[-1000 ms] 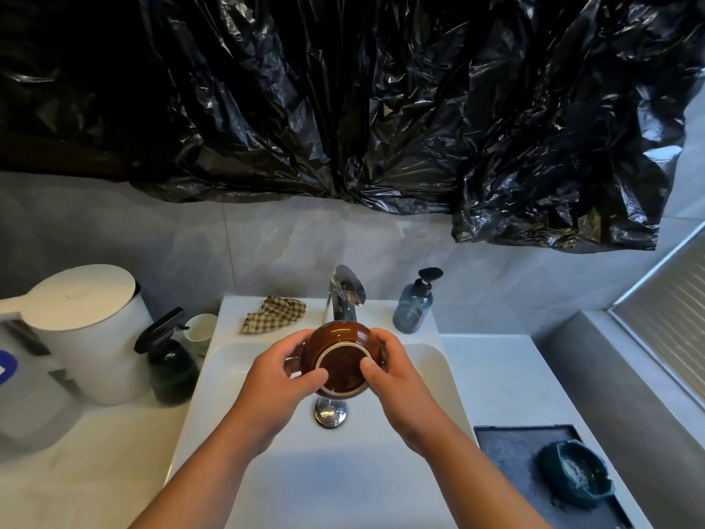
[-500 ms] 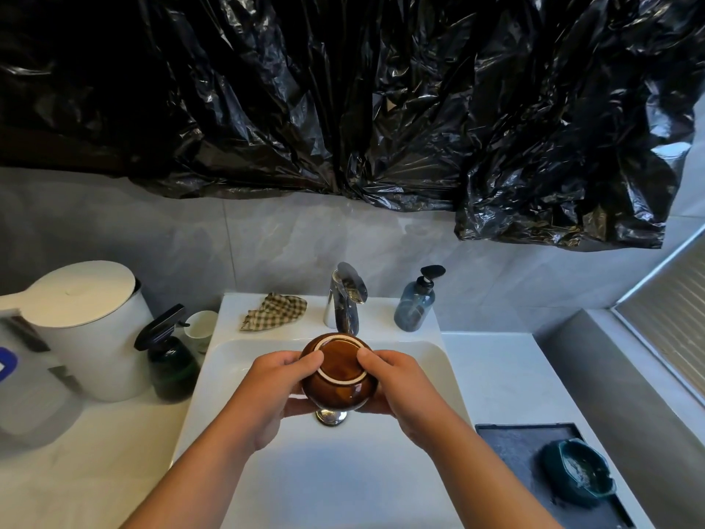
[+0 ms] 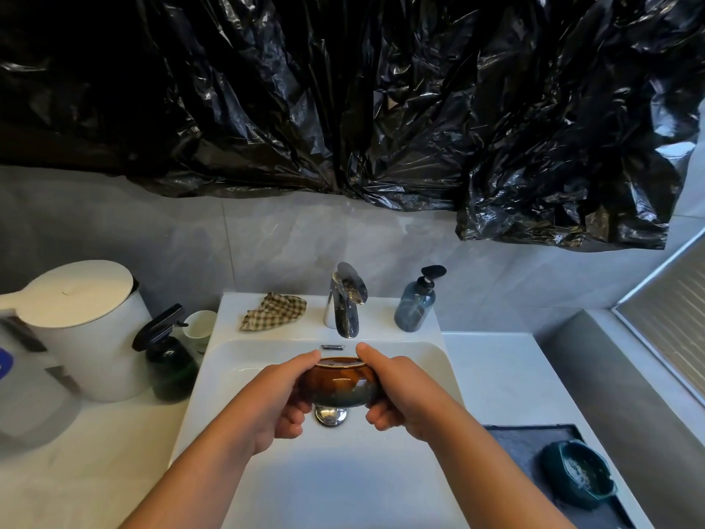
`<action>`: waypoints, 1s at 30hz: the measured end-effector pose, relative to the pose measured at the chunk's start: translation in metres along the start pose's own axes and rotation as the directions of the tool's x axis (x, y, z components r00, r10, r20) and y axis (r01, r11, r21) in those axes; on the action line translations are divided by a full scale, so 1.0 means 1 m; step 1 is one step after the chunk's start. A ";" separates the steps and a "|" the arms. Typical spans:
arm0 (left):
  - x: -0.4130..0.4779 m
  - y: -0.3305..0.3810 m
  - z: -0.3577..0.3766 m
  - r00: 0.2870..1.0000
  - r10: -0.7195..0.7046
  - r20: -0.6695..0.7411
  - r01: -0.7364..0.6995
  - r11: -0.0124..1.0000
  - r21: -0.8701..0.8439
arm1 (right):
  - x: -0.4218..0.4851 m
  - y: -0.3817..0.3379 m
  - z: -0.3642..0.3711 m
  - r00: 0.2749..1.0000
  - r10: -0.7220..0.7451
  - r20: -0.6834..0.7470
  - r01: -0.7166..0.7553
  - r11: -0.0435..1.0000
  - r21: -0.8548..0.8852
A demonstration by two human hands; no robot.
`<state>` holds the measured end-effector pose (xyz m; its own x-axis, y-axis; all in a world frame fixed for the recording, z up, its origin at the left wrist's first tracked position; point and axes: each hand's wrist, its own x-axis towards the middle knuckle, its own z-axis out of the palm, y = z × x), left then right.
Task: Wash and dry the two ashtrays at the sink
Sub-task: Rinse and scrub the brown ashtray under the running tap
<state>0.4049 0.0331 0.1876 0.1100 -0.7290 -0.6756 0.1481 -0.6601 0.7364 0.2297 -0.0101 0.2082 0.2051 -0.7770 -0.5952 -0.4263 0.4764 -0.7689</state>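
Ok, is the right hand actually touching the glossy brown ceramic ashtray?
Touching. Head view: the right hand grips the brown ashtray by its side, thumb on its rim.

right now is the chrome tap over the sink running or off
Off, it seems: no stream falls from the chrome tap toward the brown glazed ashtray held over the white sink basin.

Sink [image 3: 229, 376]: centre, set in counter [image 3: 496, 376].
Tap [image 3: 345, 299]: back ledge, mid; cloth [image 3: 272, 311] to its L, pump bottle [image 3: 415, 307] to its R.
Held ashtray [image 3: 340, 381]: over basin, above drain plug [image 3: 330, 415], btwn L hand [image 3: 274, 399] & R hand [image 3: 404, 391].
2nd ashtray [image 3: 576, 473]: on tray [image 3: 515, 448], counter R of sink, near front.
L of sink: spray bottle [image 3: 168, 357], cup [image 3: 198, 326] behind it, bin [image 3: 80, 326] further L.
Plastic sheet [image 3: 343, 89]: on wall, above all.
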 end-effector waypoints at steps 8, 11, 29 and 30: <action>0.000 0.000 -0.001 0.999 0.045 0.000 -0.044 0.992 0.122 | -0.001 0.003 0.001 1.000 -0.023 -0.006 0.023 1.000 0.007; 0.000 -0.003 -0.001 0.988 0.148 0.035 -0.152 0.964 0.219 | -0.001 0.005 0.001 1.000 0.010 -0.018 -0.010 1.000 0.003; 0.002 -0.008 0.005 0.950 0.288 -0.120 -0.291 0.957 -0.008 | 0.003 0.009 0.015 0.975 -0.209 0.081 0.218 0.968 -0.122; 0.004 -0.009 0.004 0.951 0.283 -0.123 -0.289 0.957 -0.030 | 0.005 0.009 0.016 0.969 -0.231 0.084 0.241 0.960 -0.142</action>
<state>0.4002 0.0356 0.1788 0.2676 -0.8581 -0.4383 0.1390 -0.4157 0.8988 0.2413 -0.0030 0.1943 0.3713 -0.8285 -0.4193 -0.4850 0.2120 -0.8484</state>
